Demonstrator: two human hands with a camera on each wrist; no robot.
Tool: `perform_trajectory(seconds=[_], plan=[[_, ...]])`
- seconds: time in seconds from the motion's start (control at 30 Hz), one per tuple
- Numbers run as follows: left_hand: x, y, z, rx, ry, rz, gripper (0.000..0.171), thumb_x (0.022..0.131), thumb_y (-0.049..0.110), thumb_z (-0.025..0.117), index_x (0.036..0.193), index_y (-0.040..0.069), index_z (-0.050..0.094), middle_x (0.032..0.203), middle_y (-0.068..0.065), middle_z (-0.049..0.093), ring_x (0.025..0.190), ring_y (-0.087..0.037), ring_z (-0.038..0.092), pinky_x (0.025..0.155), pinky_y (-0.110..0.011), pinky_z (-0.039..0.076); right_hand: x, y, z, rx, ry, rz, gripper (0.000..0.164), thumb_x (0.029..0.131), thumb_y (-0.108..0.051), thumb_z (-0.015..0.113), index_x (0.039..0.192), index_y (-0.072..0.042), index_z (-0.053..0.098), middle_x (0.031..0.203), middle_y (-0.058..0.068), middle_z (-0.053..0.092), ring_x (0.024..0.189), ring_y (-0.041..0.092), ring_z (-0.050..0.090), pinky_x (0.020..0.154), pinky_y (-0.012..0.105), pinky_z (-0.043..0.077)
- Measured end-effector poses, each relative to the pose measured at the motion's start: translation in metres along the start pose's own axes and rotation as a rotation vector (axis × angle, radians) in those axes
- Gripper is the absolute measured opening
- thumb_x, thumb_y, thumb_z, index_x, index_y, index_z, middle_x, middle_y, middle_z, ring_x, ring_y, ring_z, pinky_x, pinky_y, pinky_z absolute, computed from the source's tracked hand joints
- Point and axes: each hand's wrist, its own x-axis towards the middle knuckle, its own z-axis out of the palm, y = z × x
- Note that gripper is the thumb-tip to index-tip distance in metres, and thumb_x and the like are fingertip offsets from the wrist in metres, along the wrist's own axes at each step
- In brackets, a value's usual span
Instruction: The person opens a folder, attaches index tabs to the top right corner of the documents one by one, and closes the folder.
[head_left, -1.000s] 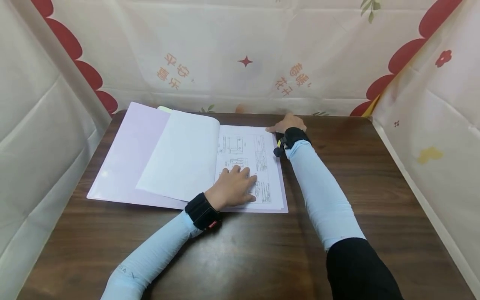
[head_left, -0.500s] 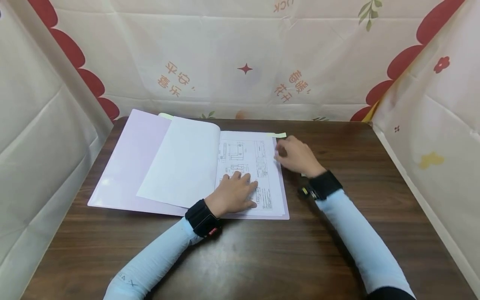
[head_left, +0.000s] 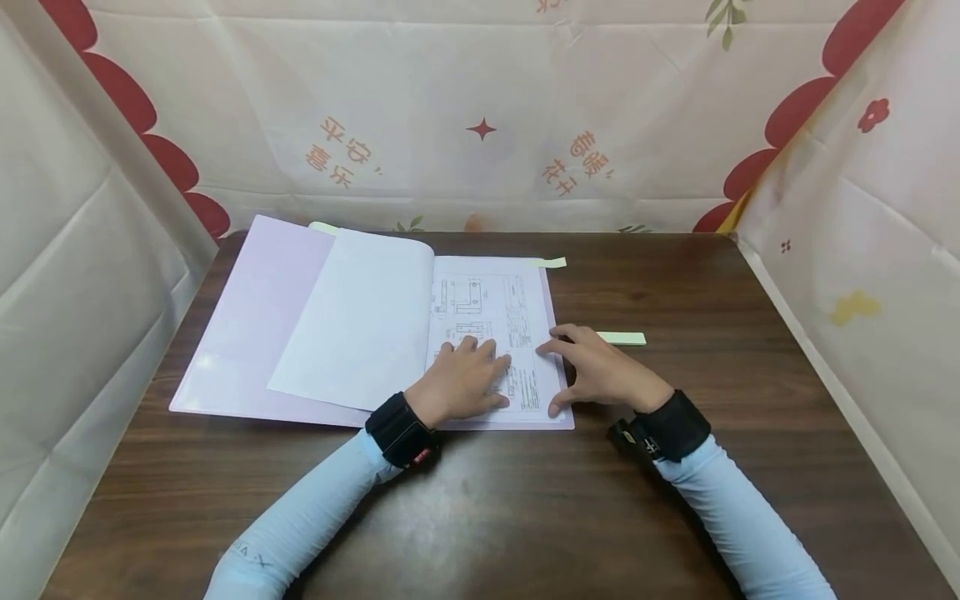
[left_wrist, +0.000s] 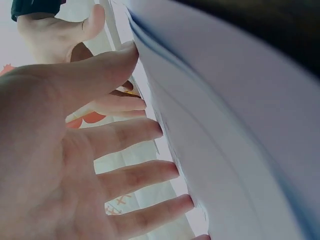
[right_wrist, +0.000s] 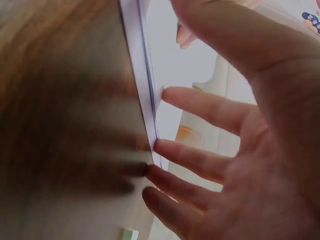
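A lilac folder [head_left: 217,358] lies spread on the table. Its blank white page [head_left: 360,325] is turned to the left, and a page with printed line drawings [head_left: 468,296] faces up on the right. My left hand [head_left: 459,383] rests on the printed page with fingers spread. At the folder's right edge is my right hand [head_left: 603,371], thumb near the lower corner and fingertips on the page's margin. In the right wrist view its fingers [right_wrist: 200,160] are spread and hold nothing. A pale green sticky tab [head_left: 553,262] juts from the page's top right corner.
A light green strip [head_left: 621,338], like a pad of sticky tabs, lies on the table [head_left: 720,333] just behind my right hand. Another green tab [head_left: 324,227] shows at the top of the turned page. Printed cloth [head_left: 480,75] hangs behind and along both sides.
My right hand has left the page's top right corner and come down the folder's right edge, its fingers spreading. The tab at that corner and the green strip now show. My left hand stays put.
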Motion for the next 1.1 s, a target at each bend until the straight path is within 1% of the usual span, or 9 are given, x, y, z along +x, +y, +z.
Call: perform_trajectory(seconds=[0.2,0.3,0.47,0.57,0.67,0.77,0.83,0.93,1.1], plan=[[-0.001,-0.002,-0.002,-0.003,-0.023,0.008,0.061,0.101,0.056,0.056,0.152,0.023,0.052,0.151,-0.008,0.054,0.134,-0.033,0.052,0.105,-0.055,0.049,0.003,-0.002,0.008,-0.012,0.063,-0.007,0.086,0.062,-0.05,0.097,0.131,-0.01,0.065,0.149,0.021,0.049,0.131,0.039,0.045,0.106,0.056,0.047],[-0.004,-0.003,-0.005,-0.028,-0.027,0.01,0.056,0.104,0.058,0.049,0.145,0.022,0.059,0.143,-0.008,0.059,0.127,-0.031,0.056,0.104,-0.054,0.05,0.004,-0.003,0.011,-0.009,0.086,0.007,0.081,0.064,-0.05,0.095,0.129,-0.011,0.067,0.147,0.019,0.051,0.13,0.038,0.045,0.105,0.055,0.048],[-0.014,0.002,-0.005,-0.04,0.028,0.024,0.056,0.099,0.062,0.056,0.128,0.016,0.07,0.118,-0.007,0.07,0.102,-0.027,0.065,0.085,-0.043,0.055,0.007,-0.006,0.015,-0.04,0.113,0.037,0.064,0.075,-0.051,0.09,0.123,-0.014,0.069,0.139,0.014,0.056,0.121,0.033,0.05,0.099,0.05,0.051],[-0.02,0.004,-0.002,-0.006,0.111,0.058,0.04,0.098,0.047,0.065,0.119,0.014,0.073,0.108,-0.005,0.073,0.089,-0.023,0.067,0.073,-0.036,0.054,0.007,-0.009,0.011,-0.056,0.138,0.042,0.066,0.082,-0.056,0.083,0.13,-0.014,0.065,0.136,0.014,0.058,0.116,0.03,0.054,0.094,0.046,0.051],[-0.025,0.003,0.002,0.02,0.233,0.057,0.019,0.096,0.029,0.067,0.104,0.013,0.073,0.089,-0.001,0.072,0.072,-0.017,0.063,0.06,-0.029,0.048,0.004,-0.012,0.001,0.02,0.185,0.043,0.076,0.09,-0.058,0.072,0.146,-0.01,0.052,0.137,0.015,0.059,0.114,0.028,0.058,0.092,0.045,0.053],[-0.03,0.001,0.003,0.023,0.349,0.015,0.014,0.096,0.023,0.065,0.087,0.013,0.069,0.07,0.002,0.062,0.058,-0.013,0.052,0.049,-0.024,0.038,0.0,-0.015,-0.009,0.138,0.265,0.012,0.06,0.103,-0.048,0.059,0.146,-0.007,0.048,0.131,0.014,0.063,0.107,0.026,0.062,0.088,0.044,0.054],[-0.035,0.0,0.001,0.016,0.408,-0.02,0.017,0.096,0.023,0.064,0.082,0.013,0.066,0.064,0.004,0.057,0.053,-0.011,0.046,0.045,-0.022,0.033,-0.002,-0.015,-0.012,0.179,0.303,-0.03,0.039,0.108,-0.036,0.055,0.133,-0.006,0.057,0.12,0.011,0.066,0.1,0.024,0.064,0.084,0.042,0.055],[-0.046,-0.002,-0.001,0.008,0.478,-0.067,0.019,0.095,0.022,0.063,0.08,0.011,0.066,0.06,0.004,0.054,0.05,-0.01,0.042,0.042,-0.021,0.028,-0.001,-0.017,-0.008,0.111,0.279,-0.079,0.029,0.102,-0.033,0.066,0.117,-0.009,0.069,0.11,0.007,0.066,0.091,0.021,0.062,0.079,0.036,0.052],[-0.069,-0.012,-0.004,-0.005,0.559,-0.165,0.027,0.096,0.019,0.062,0.071,0.01,0.061,0.053,0.003,0.047,0.045,-0.011,0.037,0.04,-0.022,0.023,0.003,-0.02,0.008,-0.062,0.158,-0.083,0.053,0.078,-0.044,0.09,0.119,-0.014,0.076,0.119,0.008,0.066,0.097,0.022,0.059,0.083,0.035,0.051]])
